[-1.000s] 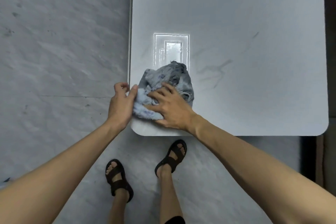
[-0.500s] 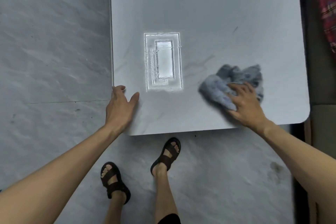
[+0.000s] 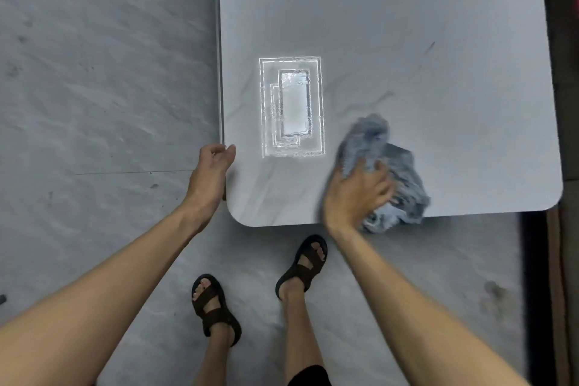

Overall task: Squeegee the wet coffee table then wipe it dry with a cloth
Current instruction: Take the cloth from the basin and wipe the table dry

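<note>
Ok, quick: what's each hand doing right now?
Left hand: grips the left edge of the pale marble-look coffee table.
Right hand: open, pressing the crumpled blue-grey cloth.

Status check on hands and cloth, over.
Left hand grips table edge. Right hand flat on cloth, blurred, at front edge. Path: only a light reflection.
</note>
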### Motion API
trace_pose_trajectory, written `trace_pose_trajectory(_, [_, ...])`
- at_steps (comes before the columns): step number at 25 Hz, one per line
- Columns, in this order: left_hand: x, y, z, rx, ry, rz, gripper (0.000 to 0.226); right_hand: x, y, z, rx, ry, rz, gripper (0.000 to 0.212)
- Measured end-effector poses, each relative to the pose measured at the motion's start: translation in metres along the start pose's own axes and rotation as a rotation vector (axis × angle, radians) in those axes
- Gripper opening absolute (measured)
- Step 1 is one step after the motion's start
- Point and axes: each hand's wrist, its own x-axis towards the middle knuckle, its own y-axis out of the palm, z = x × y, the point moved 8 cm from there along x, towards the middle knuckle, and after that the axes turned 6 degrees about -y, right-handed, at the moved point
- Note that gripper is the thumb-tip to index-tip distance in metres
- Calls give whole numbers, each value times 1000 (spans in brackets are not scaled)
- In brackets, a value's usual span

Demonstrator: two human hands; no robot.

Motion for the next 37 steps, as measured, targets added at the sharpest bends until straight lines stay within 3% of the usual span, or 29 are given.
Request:
trace_pose_trajectory(5, [-8, -13, 3, 60, 74, -76, 39, -113, 28, 108, 17, -946, 242, 53])
trace_pose_trajectory(9, [-20, 7, -1, 437, 208, -79, 47, -111, 23, 80, 9, -1565, 384, 47])
trace_pose_trajectory(11, [-25, 28, -10, 597, 294, -67, 49, -80, 13, 42, 8, -1710, 466, 40])
trace_pose_trajectory(13, [-26, 52, -17, 703, 338, -30, 52, -32, 2, -7, -42, -1683, 505, 41])
trace_pose_trajectory(16, [-24, 85, -30, 790, 371, 22, 55, 51, -16, -78, -159, -1389, 441, 50])
trace_pose_trajectory(19, [-18, 112, -48, 846, 395, 22, 54, 125, -39, -148, -144, -954, 308, 57])
trace_pose_trajectory(23, [-8, 123, -56, 857, 336, 35, 48, 175, -59, -206, -85, -243, 36, 47])
trace_pose_trajectory(26, [-4, 119, -62, 810, 314, 27, 41, 179, -50, -180, -53, 291, -108, 45])
trace_pose_trajectory(28, [-2, 113, -63, 776, 298, 28, 37, 178, -39, -137, 28, 480, -121, 44])
trace_pose_trajectory(30, [-1, 101, -63, 712, 290, 5, 35, 171, -26, -88, 36, 427, -92, 47])
trace_pose_trajectory(32, [-1, 89, -62, 608, 283, -40, 34, 151, -14, -32, -9, 158, -64, 54])
trace_pose_trajectory(37, [0, 66, -67, 500, 303, -199, 31, 39, 16, 94, 52, -946, 226, 52])
